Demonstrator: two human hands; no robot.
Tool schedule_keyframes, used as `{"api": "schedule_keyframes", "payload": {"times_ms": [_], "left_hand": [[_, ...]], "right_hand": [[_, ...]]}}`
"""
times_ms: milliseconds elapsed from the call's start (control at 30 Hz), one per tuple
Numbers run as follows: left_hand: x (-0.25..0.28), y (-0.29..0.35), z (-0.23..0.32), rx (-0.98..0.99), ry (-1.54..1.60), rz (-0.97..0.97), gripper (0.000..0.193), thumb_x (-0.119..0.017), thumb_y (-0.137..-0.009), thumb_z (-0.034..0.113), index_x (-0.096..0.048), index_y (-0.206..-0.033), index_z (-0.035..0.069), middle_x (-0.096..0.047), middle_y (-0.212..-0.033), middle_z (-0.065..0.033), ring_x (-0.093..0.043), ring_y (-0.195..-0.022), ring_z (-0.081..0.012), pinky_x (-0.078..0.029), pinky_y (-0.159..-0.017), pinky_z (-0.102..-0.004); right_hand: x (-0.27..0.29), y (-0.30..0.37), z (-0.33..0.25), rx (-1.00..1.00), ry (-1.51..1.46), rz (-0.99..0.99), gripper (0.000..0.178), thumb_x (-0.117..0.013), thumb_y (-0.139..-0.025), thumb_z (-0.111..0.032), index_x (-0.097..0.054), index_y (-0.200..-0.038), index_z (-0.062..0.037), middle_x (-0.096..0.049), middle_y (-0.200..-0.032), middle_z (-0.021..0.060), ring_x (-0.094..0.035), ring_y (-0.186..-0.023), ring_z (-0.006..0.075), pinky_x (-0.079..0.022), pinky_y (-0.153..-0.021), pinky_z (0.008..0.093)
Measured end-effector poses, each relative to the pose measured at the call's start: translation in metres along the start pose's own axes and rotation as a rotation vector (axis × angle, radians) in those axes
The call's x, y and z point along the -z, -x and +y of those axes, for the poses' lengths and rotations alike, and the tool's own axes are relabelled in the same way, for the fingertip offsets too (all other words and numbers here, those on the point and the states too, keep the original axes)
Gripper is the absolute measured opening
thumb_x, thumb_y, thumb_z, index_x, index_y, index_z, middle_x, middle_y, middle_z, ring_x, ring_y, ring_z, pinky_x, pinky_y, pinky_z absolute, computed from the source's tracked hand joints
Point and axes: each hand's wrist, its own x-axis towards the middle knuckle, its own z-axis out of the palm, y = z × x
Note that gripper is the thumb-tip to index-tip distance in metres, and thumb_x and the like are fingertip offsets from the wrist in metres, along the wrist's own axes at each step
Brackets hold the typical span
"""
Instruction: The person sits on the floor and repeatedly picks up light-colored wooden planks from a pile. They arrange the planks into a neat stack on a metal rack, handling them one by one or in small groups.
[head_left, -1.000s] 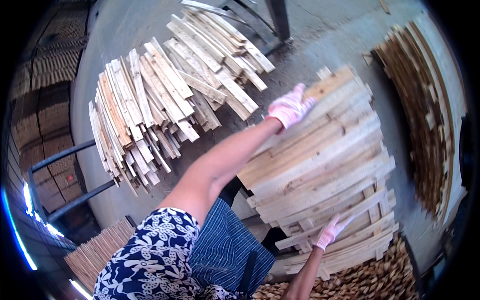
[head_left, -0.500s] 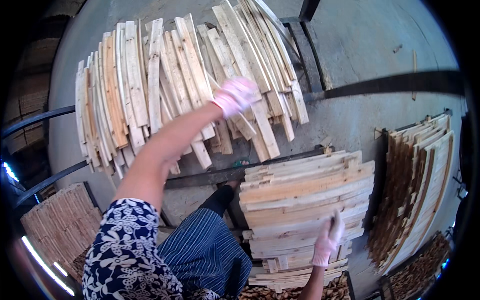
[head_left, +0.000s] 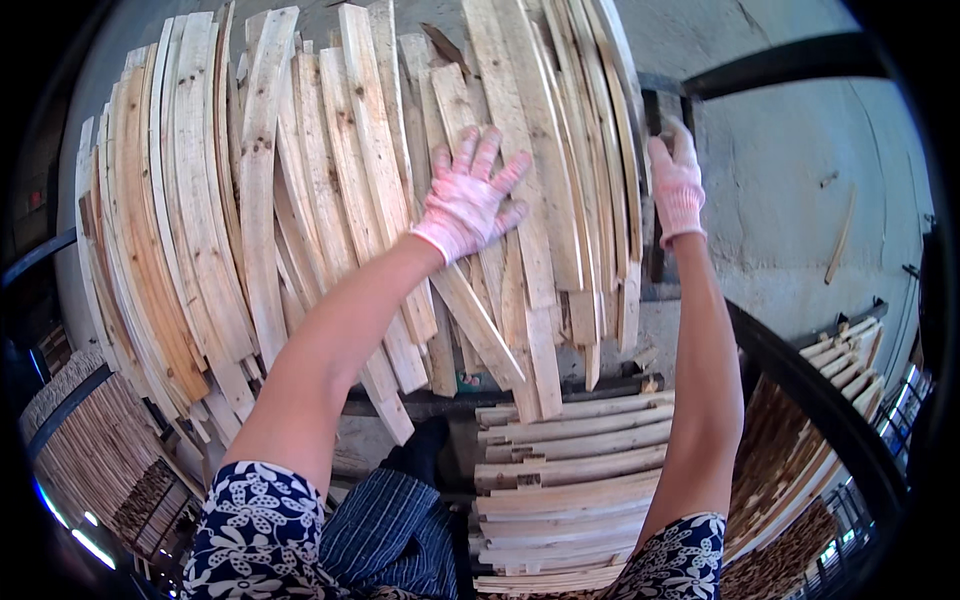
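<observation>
My left hand [head_left: 468,202], in a pink-and-white knit glove, lies with spread fingers on a wide pile of pale wooden boards [head_left: 190,200]. A narrow slat [head_left: 480,325] slants out from under its wrist toward me. My right hand [head_left: 679,190], gloved alike, is raised at the pile's right edge, beside the outermost boards. Its fingers point away from me, with a gap between thumb and fingers and nothing seen in them. Whether it touches a board cannot be made out.
A layered stack of boards [head_left: 570,470] stands close in front of me, right of my legs. Black metal bars [head_left: 800,65] frame the pile, and another bar [head_left: 820,400] slopes down at right. More stacked wood stands at far right [head_left: 840,375] and lower left [head_left: 90,430]. A loose strip [head_left: 841,232] lies on the floor.
My right hand has moved forward from above the near stack to the right edge of the pile. My left hand's fingers, blurred before, now lie spread on the boards. The view has shifted closer.
</observation>
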Motion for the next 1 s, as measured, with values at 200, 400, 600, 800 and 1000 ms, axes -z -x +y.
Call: {"api": "schedule_keyframes", "payload": {"times_ms": [200,400,600,800,1000], "left_hand": [[-0.002,0.0,-0.009,0.016,0.042,0.006,0.076,-0.065,-0.084,0.058,-0.045,-0.15,0.026,-0.032,-0.157,-0.0236,-0.028,-0.145,-0.0484,-0.027,-0.108,-0.0722],[-0.002,-0.008,0.003,-0.002,0.12,-0.039,0.076,-0.064,-0.084,0.059,-0.044,-0.151,0.029,-0.032,-0.158,-0.0232,-0.026,-0.147,-0.046,-0.023,-0.109,-0.0727],[0.007,0.002,-0.014,0.062,0.046,-0.123,0.075,-0.06,-0.087,0.059,-0.039,-0.153,0.03,-0.03,-0.158,-0.0246,-0.024,-0.148,-0.0457,-0.022,-0.113,-0.0711],[0.003,-0.004,-0.006,0.037,0.066,-0.066,0.072,-0.064,-0.087,0.055,-0.043,-0.151,0.029,-0.033,-0.155,-0.0246,-0.027,-0.146,-0.0462,-0.024,-0.111,-0.0712],[0.001,-0.001,-0.002,0.028,0.053,-0.049,0.072,-0.063,-0.087,0.056,-0.043,-0.15,0.029,-0.034,-0.155,-0.0246,-0.027,-0.146,-0.046,-0.027,-0.108,-0.0722]], "right_hand": [[-0.064,-0.111,-0.037,0.04,0.174,0.052,0.093,-0.073,-0.087,-0.044,-0.025,-0.159,-0.0088,-0.034,-0.156,0.0279,-0.037,-0.143,0.0427,-0.034,-0.117,0.0433],[-0.077,-0.147,-0.01,0.05,-0.001,-0.027,0.06,-0.061,-0.097,-0.036,-0.045,-0.145,-0.0041,-0.054,-0.139,0.0262,-0.057,-0.122,0.0415,-0.045,-0.102,0.0454],[-0.055,-0.129,-0.189,0.168,0.142,0.025,0.051,-0.061,-0.097,-0.031,-0.046,-0.141,-0.0105,-0.061,-0.123,0.0187,-0.058,-0.106,0.0376,-0.047,-0.092,0.0433],[-0.036,-0.123,-0.207,0.298,0.739,-0.231,0.061,-0.059,-0.097,-0.04,-0.04,-0.147,-0.0102,-0.049,-0.141,0.0306,-0.056,-0.121,0.0464,-0.047,-0.099,0.0494],[-0.017,-0.033,0.028,0.055,0.657,-0.531,0.091,-0.062,-0.088,-0.063,-0.029,-0.159,-0.0172,-0.038,-0.153,0.0299,-0.052,-0.129,0.0468,-0.045,-0.106,0.0508]]}}
